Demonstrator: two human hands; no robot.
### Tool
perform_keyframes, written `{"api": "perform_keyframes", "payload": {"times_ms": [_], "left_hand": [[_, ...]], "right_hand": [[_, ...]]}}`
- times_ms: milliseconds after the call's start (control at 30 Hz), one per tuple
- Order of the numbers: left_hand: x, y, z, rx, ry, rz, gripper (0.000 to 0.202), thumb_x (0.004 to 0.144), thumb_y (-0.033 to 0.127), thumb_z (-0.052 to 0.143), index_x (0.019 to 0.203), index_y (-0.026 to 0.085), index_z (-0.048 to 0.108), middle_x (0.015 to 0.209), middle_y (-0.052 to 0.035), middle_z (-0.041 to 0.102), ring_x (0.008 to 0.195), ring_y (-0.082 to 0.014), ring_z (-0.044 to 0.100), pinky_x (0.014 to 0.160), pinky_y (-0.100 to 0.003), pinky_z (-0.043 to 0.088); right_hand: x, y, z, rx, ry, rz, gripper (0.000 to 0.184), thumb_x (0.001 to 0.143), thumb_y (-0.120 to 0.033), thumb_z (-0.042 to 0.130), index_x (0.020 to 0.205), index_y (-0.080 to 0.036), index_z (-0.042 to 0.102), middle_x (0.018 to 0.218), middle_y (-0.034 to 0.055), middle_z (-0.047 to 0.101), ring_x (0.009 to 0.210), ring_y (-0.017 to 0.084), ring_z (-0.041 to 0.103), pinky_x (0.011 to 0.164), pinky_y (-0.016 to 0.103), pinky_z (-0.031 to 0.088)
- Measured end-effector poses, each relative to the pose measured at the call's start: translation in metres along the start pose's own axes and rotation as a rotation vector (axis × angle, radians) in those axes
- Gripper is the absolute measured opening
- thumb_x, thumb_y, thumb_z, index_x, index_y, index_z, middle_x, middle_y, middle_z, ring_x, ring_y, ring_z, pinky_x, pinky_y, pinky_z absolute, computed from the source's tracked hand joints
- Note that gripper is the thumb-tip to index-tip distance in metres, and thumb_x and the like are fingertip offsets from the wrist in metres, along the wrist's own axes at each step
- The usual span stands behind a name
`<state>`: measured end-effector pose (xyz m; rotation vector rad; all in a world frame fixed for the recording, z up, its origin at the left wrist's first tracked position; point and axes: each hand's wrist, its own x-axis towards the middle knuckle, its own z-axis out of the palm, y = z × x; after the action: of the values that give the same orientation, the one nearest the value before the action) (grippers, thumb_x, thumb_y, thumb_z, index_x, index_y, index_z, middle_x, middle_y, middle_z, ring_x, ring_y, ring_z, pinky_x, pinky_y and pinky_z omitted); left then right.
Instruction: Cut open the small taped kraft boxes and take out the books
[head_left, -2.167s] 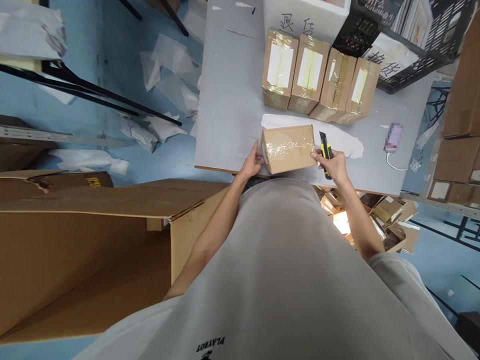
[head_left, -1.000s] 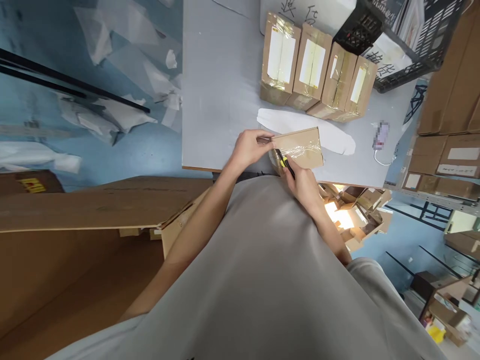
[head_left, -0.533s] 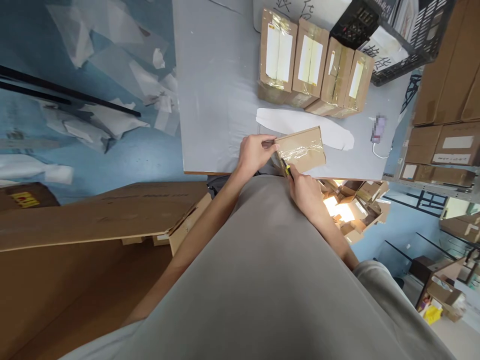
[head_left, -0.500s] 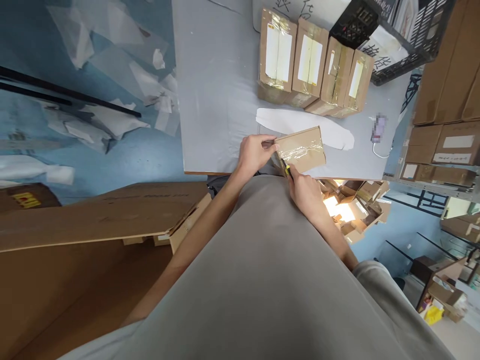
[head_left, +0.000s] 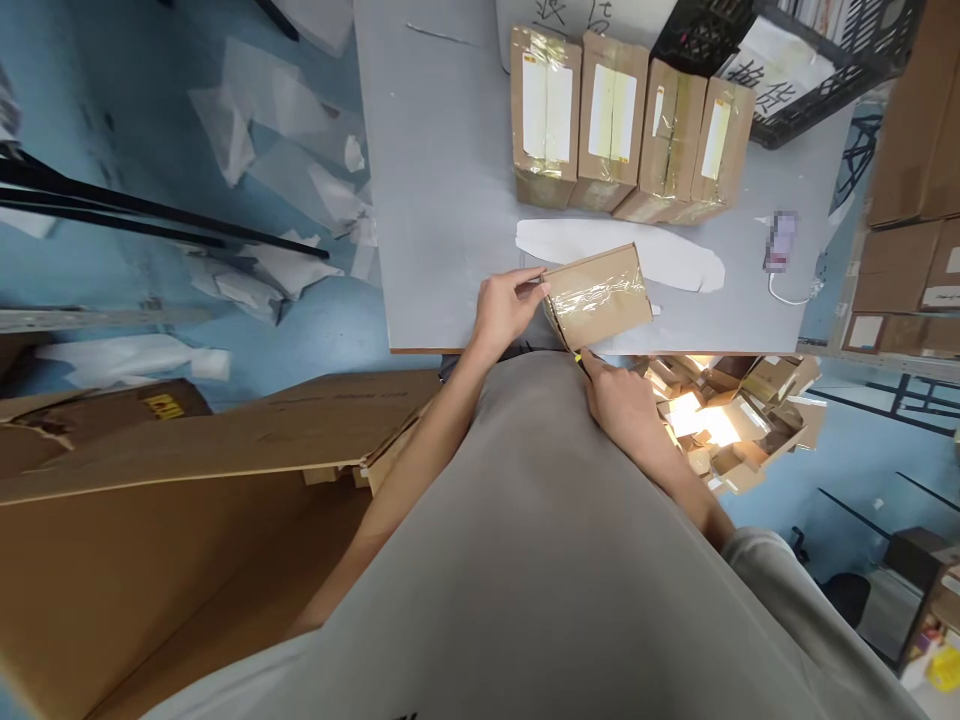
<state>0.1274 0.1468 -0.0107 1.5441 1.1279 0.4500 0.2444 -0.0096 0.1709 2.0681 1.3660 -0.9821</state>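
Note:
A small taped cardboard box (head_left: 601, 296) lies at the near edge of the grey table (head_left: 442, 200). My left hand (head_left: 504, 311) grips the box's left end with curled fingers. My right hand (head_left: 624, 395) is closed around a yellow and black utility knife (head_left: 580, 362), of which only a sliver shows at the box's near left corner. The hand sits just below the table edge, against my grey shirt.
Several taped boxes (head_left: 622, 135) with white labels stand in a row at the back. A white paper strip (head_left: 637, 250) lies behind my box. A black crate (head_left: 757, 50) is at the far right. A bin of opened boxes (head_left: 727, 410) sits under the table; a big carton (head_left: 150, 520) stands on my left.
My right hand brought the knife from the box's right side round to its near left corner and has drawn back toward me. The left hand keeps hold of the box's left end.

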Motion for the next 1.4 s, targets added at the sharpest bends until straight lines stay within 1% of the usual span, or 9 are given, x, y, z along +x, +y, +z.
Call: {"api": "perform_keyframes", "payload": {"times_ms": [133,233,300,533,667,867,1200,1300,1400], "left_hand": [[-0.005,-0.001,-0.004,-0.033,-0.040,0.024,0.052,0.103,0.060,0.078,0.139,0.023,0.087,0.148,-0.0115,0.083,0.138,-0.0342,0.078,0.126,-0.050,0.061],[-0.013,0.001,-0.007,-0.031,-0.068,0.058,0.062,0.101,0.062,0.079,0.150,0.024,0.080,0.159,-0.0120,0.076,0.147,-0.0355,0.073,0.128,-0.054,0.059],[-0.017,0.003,-0.007,-0.016,-0.087,0.072,0.067,0.098,0.060,0.082,0.155,0.025,0.077,0.164,-0.0115,0.073,0.153,-0.0362,0.068,0.128,-0.056,0.059],[-0.019,0.025,-0.004,0.131,-0.019,0.016,0.058,0.091,0.036,0.076,0.148,0.024,0.082,0.150,-0.0079,0.082,0.141,-0.0321,0.076,0.127,-0.044,0.058],[-0.020,0.034,-0.006,0.255,-0.005,0.016,0.059,0.089,0.028,0.071,0.146,0.022,0.083,0.134,-0.0069,0.088,0.128,-0.0329,0.080,0.124,-0.043,0.059],[-0.020,0.024,-0.009,0.377,-0.024,0.099,0.059,0.088,0.023,0.062,0.143,0.026,0.085,0.145,-0.0075,0.084,0.141,-0.0368,0.075,0.129,-0.049,0.055],[-0.018,0.045,0.007,0.361,0.032,0.159,0.059,0.103,0.027,0.057,0.160,0.030,0.073,0.159,-0.0069,0.077,0.151,-0.0322,0.070,0.136,-0.052,0.050],[-0.018,0.062,0.027,0.403,0.033,0.271,0.055,0.111,0.032,0.054,0.164,0.032,0.068,0.168,-0.0066,0.070,0.162,-0.0309,0.061,0.143,-0.055,0.041],[-0.017,0.075,0.054,0.436,-0.109,0.401,0.047,0.115,0.041,0.056,0.158,0.034,0.071,0.174,-0.0064,0.064,0.172,-0.0348,0.048,0.147,-0.066,0.028]], "right_hand": [[0.010,0.047,0.010,0.239,0.334,-0.019,0.053,0.121,-0.037,0.048,0.171,-0.026,0.058,0.124,0.0146,0.086,0.111,0.034,0.084,0.096,0.041,0.062],[0.049,0.093,0.022,0.409,0.659,0.054,0.044,0.117,-0.051,0.057,0.146,-0.021,0.071,0.120,0.0155,0.083,0.109,0.034,0.079,0.096,0.043,0.061],[0.079,0.119,0.029,0.489,0.754,0.100,0.041,0.110,-0.058,0.066,0.127,-0.020,0.072,0.117,0.0149,0.079,0.106,0.033,0.077,0.095,0.044,0.061],[0.117,0.143,0.041,0.868,0.515,0.054,0.048,0.104,-0.069,0.072,0.116,-0.022,0.066,0.089,-0.0005,0.068,0.069,0.021,0.074,0.068,0.030,0.057],[0.117,0.143,0.041,0.936,0.517,0.036,0.049,0.102,-0.068,0.075,0.115,-0.022,0.065,0.089,-0.0022,0.068,0.064,0.018,0.073,0.061,0.027,0.055],[0.124,0.147,0.043,1.020,0.520,0.010,0.046,0.100,-0.066,0.078,0.110,-0.023,0.063,0.089,-0.0032,0.068,0.061,0.015,0.069,0.061,0.027,0.056],[0.106,0.137,0.052,0.895,0.510,0.034,0.041,0.110,-0.062,0.065,0.115,-0.021,0.067,0.096,0.0026,0.075,0.074,0.020,0.077,0.073,0.028,0.058],[0.091,0.133,0.050,0.812,0.490,0.016,0.048,0.119,-0.057,0.046,0.135,-0.018,0.070,0.108,0.0089,0.082,0.083,0.023,0.081,0.086,0.031,0.061],[0.079,0.128,0.042,0.698,0.500,0.012,0.057,0.122,-0.045,0.032,0.162,-0.016,0.060,0.129,0.0161,0.084,0.104,0.026,0.084,0.104,0.036,0.061]]}}
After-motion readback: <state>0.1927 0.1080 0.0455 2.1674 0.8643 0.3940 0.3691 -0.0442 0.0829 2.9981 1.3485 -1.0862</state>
